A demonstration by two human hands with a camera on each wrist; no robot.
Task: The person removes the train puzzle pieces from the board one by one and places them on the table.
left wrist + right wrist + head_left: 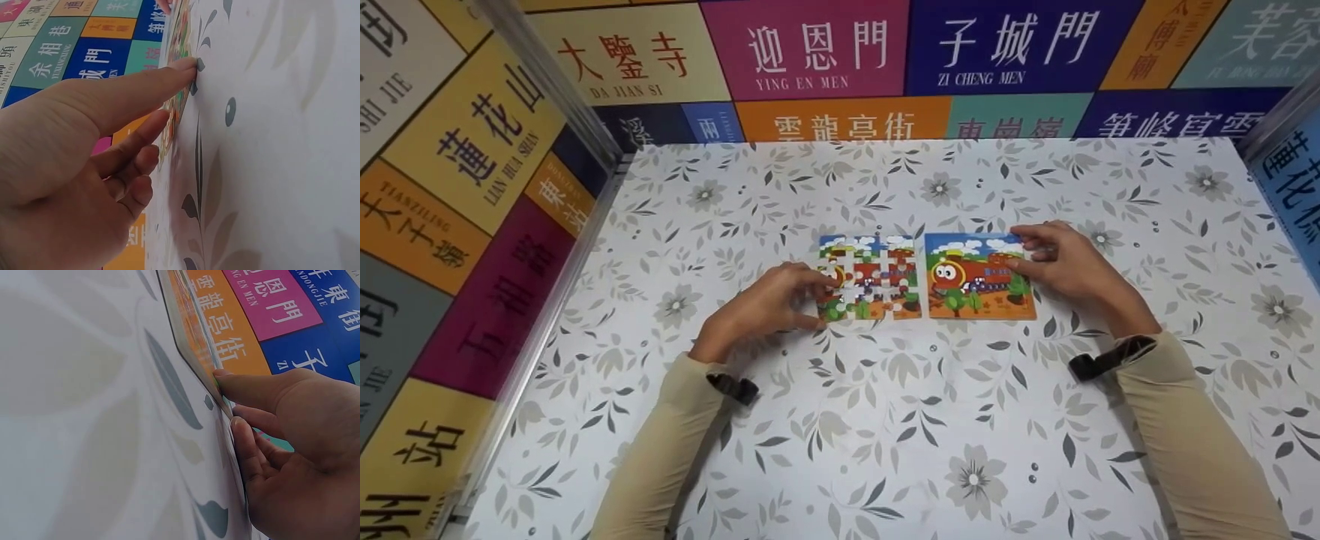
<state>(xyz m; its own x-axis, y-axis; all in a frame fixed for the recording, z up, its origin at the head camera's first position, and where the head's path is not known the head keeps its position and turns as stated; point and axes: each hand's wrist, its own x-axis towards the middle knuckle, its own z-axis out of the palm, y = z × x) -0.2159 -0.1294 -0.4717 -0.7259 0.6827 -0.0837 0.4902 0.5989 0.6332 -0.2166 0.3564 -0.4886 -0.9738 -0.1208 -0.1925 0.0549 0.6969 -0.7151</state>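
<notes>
In the head view a jigsaw puzzle [894,292] of a cartoon train sits mid-table, with pale patches across its picture. Close to its right side lies a square picture board [981,304] showing the same train in full. My left hand [769,300] is at the puzzle's left edge: one finger reaches onto that edge and the thumb is near its lower left corner. At the board's upper right corner is my right hand [1069,262], thumb against the right side and a finger by the far edge. Both boards appear edge-on and partly hidden in the wrist views.
The table [847,420] has a white cover printed with grey leaves and flowers. Coloured panels [821,52] with Chinese lettering stand behind it and at both sides. Dark bands [1110,358] circle both wrists over beige sleeves.
</notes>
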